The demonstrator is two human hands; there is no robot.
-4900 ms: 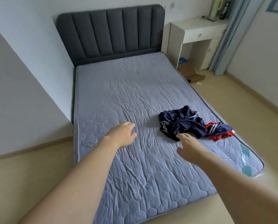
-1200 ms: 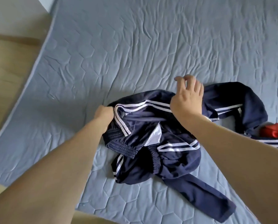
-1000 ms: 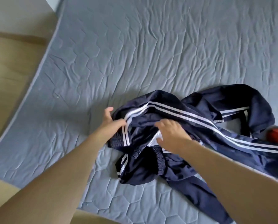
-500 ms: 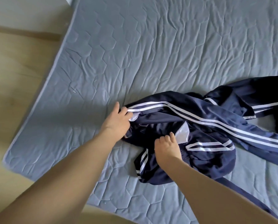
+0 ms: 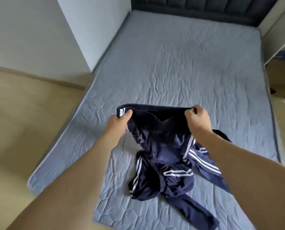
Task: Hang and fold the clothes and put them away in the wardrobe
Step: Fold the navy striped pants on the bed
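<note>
Bed with a navy heap near your end

You look down on a mattress (image 5: 180, 67) under a grey-blue quilted cover, creased all over, with a dark padded headboard (image 5: 204, 9) at the far end. Navy striped clothes (image 5: 163, 178) lie bunched on its near part, right of centre, one leg trailing to the near edge. The mattress stands on a pale wood floor (image 5: 30, 122), against a white wall on your left.

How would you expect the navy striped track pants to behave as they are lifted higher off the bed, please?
Probably floppy: the navy track pants sag between the left hand and right hand, legs trailing crumpled on the mattress. Likely light, since a pinch grip at each waistband end holds them. The fabric's sheen suggests some slipperiness.
</note>
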